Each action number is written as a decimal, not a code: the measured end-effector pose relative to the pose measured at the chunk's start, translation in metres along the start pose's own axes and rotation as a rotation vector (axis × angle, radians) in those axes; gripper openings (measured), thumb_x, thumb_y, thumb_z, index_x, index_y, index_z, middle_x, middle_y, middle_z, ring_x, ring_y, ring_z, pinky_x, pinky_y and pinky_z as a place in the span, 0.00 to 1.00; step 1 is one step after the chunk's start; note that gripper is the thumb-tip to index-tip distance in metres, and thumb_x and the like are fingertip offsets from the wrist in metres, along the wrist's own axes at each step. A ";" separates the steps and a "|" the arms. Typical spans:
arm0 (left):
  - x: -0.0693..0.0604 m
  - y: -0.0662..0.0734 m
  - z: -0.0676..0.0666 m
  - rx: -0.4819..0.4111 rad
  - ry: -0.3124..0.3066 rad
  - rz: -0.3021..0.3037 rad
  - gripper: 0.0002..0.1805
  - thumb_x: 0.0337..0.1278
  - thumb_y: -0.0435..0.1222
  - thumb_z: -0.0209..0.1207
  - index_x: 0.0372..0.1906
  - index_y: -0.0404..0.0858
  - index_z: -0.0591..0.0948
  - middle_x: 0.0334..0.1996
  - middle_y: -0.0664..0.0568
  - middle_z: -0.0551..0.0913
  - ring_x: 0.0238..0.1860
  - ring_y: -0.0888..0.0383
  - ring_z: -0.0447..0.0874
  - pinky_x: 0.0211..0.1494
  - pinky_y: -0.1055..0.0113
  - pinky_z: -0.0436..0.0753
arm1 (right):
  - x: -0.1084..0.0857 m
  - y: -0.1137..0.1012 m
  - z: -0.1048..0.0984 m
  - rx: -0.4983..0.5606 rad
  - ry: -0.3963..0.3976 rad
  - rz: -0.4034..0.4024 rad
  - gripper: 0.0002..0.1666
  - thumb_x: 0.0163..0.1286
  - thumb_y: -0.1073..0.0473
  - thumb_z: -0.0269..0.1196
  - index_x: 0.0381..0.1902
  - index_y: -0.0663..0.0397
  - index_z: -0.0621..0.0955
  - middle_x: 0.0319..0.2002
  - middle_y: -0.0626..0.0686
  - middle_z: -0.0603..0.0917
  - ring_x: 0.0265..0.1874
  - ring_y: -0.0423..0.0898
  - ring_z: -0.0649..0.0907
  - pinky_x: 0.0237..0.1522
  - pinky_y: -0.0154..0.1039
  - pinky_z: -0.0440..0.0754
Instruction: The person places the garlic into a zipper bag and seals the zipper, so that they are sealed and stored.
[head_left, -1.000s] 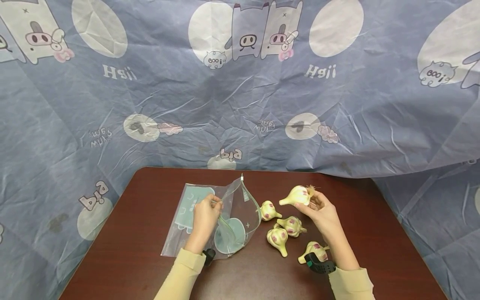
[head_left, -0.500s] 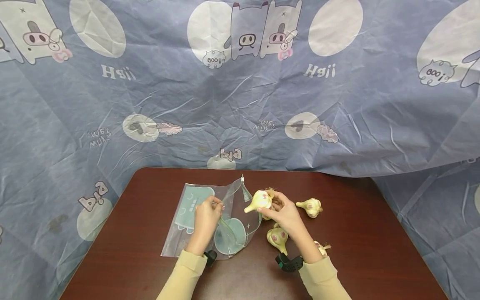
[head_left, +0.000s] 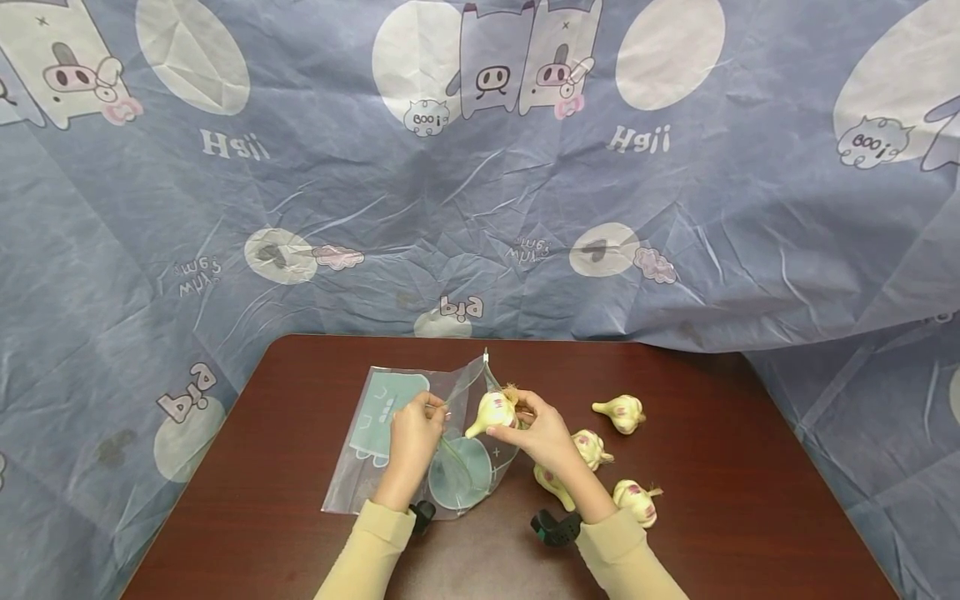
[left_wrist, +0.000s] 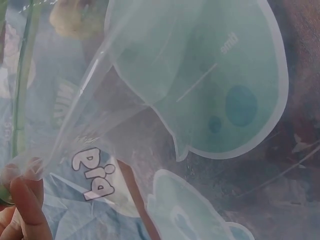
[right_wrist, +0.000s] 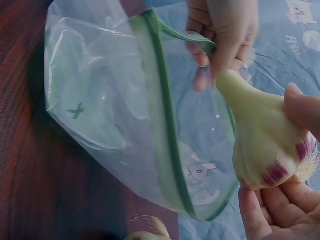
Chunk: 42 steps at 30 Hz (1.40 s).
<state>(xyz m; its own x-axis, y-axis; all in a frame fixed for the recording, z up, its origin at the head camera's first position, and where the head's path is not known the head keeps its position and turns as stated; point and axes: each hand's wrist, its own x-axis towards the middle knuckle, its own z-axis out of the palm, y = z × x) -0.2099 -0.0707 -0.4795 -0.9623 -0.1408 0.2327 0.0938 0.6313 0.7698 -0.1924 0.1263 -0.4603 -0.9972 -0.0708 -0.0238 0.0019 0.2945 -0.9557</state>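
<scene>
Pinching the green rim of the clear bag taut in the left hand, ideally ease the garlic bulb, gripped near its roots in the right hand at that rim, inside neck first without snagging.

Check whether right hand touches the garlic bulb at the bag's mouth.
Touching. The right wrist view shows the right hand holding the garlic bulb, thumb on one side, fingertips against the other.

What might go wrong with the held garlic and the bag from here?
The clear plastic bag may sag shut, since only the left fingers hold its green rim. The pale, purple-streaked, round garlic bulb might catch its long stem on that rim, or slip, since only the right fingers hold it.
</scene>
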 end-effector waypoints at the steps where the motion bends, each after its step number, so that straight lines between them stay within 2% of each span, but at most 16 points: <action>1: 0.000 0.000 0.000 0.002 -0.001 0.000 0.03 0.61 0.31 0.63 0.34 0.35 0.83 0.24 0.48 0.89 0.20 0.59 0.86 0.21 0.72 0.76 | 0.000 0.001 0.002 -0.012 0.000 -0.007 0.35 0.54 0.60 0.76 0.60 0.56 0.77 0.57 0.58 0.80 0.57 0.56 0.82 0.50 0.41 0.83; 7: -0.001 -0.001 0.000 -0.001 0.013 0.018 0.03 0.59 0.31 0.64 0.32 0.35 0.83 0.23 0.48 0.88 0.19 0.59 0.85 0.21 0.71 0.76 | 0.003 0.010 0.012 -0.082 -0.018 -0.041 0.38 0.52 0.58 0.77 0.60 0.58 0.76 0.56 0.58 0.82 0.56 0.56 0.83 0.47 0.42 0.84; 14: -0.001 0.001 -0.001 -0.003 -0.017 -0.002 0.03 0.61 0.32 0.63 0.34 0.35 0.83 0.25 0.48 0.89 0.20 0.59 0.86 0.22 0.70 0.78 | 0.007 0.018 0.021 -0.201 -0.040 -0.070 0.40 0.53 0.54 0.77 0.62 0.58 0.75 0.56 0.59 0.82 0.56 0.57 0.82 0.52 0.51 0.82; 27: -0.002 0.001 -0.001 -0.008 -0.017 -0.005 0.04 0.61 0.32 0.63 0.34 0.35 0.83 0.25 0.48 0.89 0.20 0.59 0.86 0.22 0.71 0.78 | 0.013 0.031 0.028 -0.365 -0.061 -0.106 0.39 0.52 0.53 0.77 0.61 0.59 0.77 0.54 0.59 0.84 0.53 0.53 0.84 0.52 0.50 0.81; 31: -0.002 0.001 -0.002 -0.010 -0.009 -0.003 0.04 0.61 0.33 0.63 0.34 0.34 0.83 0.25 0.48 0.89 0.21 0.59 0.86 0.22 0.71 0.78 | 0.013 0.038 0.030 -0.386 -0.056 -0.114 0.39 0.50 0.53 0.78 0.60 0.58 0.78 0.53 0.58 0.85 0.52 0.52 0.84 0.51 0.50 0.81; 34: -0.003 0.000 -0.002 -0.005 -0.005 0.006 0.04 0.60 0.32 0.63 0.35 0.34 0.83 0.25 0.48 0.89 0.20 0.59 0.86 0.22 0.71 0.76 | 0.013 0.042 0.032 -0.418 -0.048 -0.134 0.39 0.49 0.54 0.78 0.59 0.58 0.79 0.52 0.57 0.85 0.51 0.52 0.84 0.54 0.52 0.77; 37: -0.003 0.000 -0.003 -0.002 -0.012 0.004 0.03 0.61 0.32 0.63 0.35 0.35 0.83 0.25 0.48 0.89 0.20 0.59 0.86 0.21 0.72 0.75 | 0.013 0.046 0.033 -0.401 -0.051 -0.136 0.39 0.48 0.56 0.78 0.59 0.60 0.78 0.51 0.58 0.86 0.50 0.53 0.85 0.58 0.55 0.72; 42: -0.003 -0.001 -0.004 0.005 -0.014 0.011 0.03 0.61 0.32 0.63 0.35 0.35 0.83 0.25 0.47 0.89 0.20 0.59 0.85 0.20 0.72 0.75 | 0.011 0.048 0.034 -0.358 -0.061 -0.125 0.40 0.50 0.57 0.77 0.60 0.64 0.76 0.54 0.60 0.84 0.52 0.58 0.84 0.56 0.55 0.77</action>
<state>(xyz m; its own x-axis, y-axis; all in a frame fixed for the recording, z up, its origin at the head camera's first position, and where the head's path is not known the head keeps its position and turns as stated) -0.2061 -0.0733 -0.4785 -0.9648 -0.1231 0.2325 0.1031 0.6362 0.7646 -0.2008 0.1075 -0.5163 -0.9818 -0.1807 0.0583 -0.1561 0.5931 -0.7899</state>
